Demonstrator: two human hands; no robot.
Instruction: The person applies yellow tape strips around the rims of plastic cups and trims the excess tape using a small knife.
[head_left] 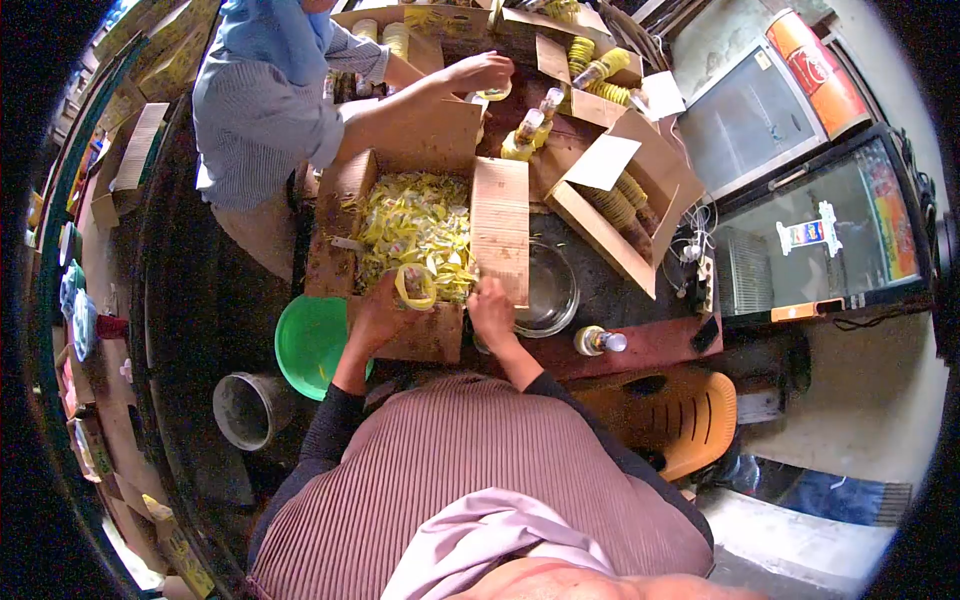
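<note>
My left hand (pixel 378 312) is closed around a small clear cup with a yellow rim (pixel 415 286), over the near edge of an open cardboard box (pixel 499 215). Many small yellow-and-white packets (pixel 415 222) fill that box. At the box's near right corner, my right hand (pixel 490 315) has its fingers drawn together by the packets; whatever they hold is too small to make out. Just right of this hand stands a round clear basin (pixel 548 290).
A co-worker (pixel 265 110) stands at the upper left, one hand (pixel 482 72) by another cup. Stacked yellow cups (pixel 620 205) lie in a carton at right. A lidded jar (pixel 592 341), green basin (pixel 300 350), grey bucket (pixel 245 412) and orange chair (pixel 690 420) are nearby.
</note>
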